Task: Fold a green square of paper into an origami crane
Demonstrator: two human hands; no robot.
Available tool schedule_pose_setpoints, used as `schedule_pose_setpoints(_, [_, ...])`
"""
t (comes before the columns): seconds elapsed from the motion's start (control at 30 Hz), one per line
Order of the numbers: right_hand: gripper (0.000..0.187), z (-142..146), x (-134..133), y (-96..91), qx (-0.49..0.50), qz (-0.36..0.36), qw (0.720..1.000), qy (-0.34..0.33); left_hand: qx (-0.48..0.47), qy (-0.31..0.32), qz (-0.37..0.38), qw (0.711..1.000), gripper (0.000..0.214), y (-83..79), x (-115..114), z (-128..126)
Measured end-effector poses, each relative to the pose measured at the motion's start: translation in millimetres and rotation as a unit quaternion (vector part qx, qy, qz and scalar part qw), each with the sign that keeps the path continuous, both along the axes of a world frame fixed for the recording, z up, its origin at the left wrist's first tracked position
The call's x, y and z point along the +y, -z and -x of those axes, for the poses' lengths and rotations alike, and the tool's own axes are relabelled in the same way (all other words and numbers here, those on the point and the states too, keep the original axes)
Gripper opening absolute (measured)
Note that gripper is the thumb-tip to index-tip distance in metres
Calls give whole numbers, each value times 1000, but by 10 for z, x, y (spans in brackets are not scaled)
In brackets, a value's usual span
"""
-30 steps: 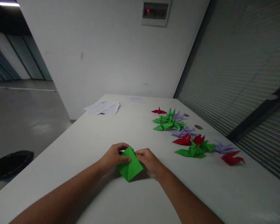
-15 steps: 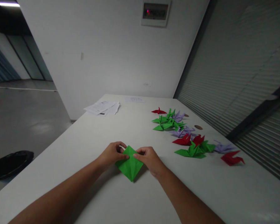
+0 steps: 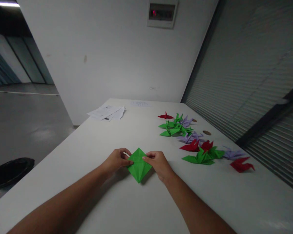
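A green origami paper [image 3: 139, 167], folded into a diamond with creases across its face, is held between my two hands just above the table. My left hand [image 3: 118, 162] pinches its left side, thumb on top and fingers curled behind. On the opposite side, my right hand [image 3: 158, 162] grips the upper right edge between thumb and fingers. One corner of the paper points toward me and another points away. The fingers under the paper are partly hidden.
Several folded paper cranes in green [image 3: 177, 130], red [image 3: 241, 165] and purple [image 3: 233, 154] lie along the right side of the white table [image 3: 100, 208]. Printed sheets [image 3: 107, 112] rest at the far left. A black bin [image 3: 12, 172] stands on the floor at left.
The green paper has shifted slightly away from me and to the right, and lies more squarely as a diamond. My right thumb has moved outward toward the paper's edge.
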State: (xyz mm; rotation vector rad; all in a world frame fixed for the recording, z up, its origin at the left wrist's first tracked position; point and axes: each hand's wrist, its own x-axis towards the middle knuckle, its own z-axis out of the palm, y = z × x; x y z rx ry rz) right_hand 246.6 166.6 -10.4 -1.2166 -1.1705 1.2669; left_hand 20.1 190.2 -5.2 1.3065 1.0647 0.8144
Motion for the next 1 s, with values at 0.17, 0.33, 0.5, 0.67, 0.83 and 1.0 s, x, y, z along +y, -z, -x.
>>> schedule_pose_setpoints(0.17, [21, -53, 67, 77, -128, -23, 990, 43, 123, -6, -95, 988, 32, 106, 72, 21])
schedule_pose_setpoints(0.33, [7, -56, 55, 4, -385, -86, 915, 83, 280, -3, -271, 921, 14, 107, 56, 40])
schedule_pose_setpoints(0.5, [9, -27, 64, -51, -487, -82, 867, 69, 315, 113, -444, 831, 22, -45, -96, -41])
schedule_pose_setpoints(0.67, [12, -26, 83, -37, -514, -76, 852, 62, 302, 255, -501, 770, 23, -131, -245, -126])
schedule_pose_setpoints(0.83, [10, -72, 120, 23, -529, -100, 841, 51, 327, 274, -508, 749, 33, -44, -232, -91])
schedule_pose_setpoints(1.0, [10, -190, 169, 49, -518, -234, 822, 37, 343, 280, -516, 734, 40, -6, -233, -59])
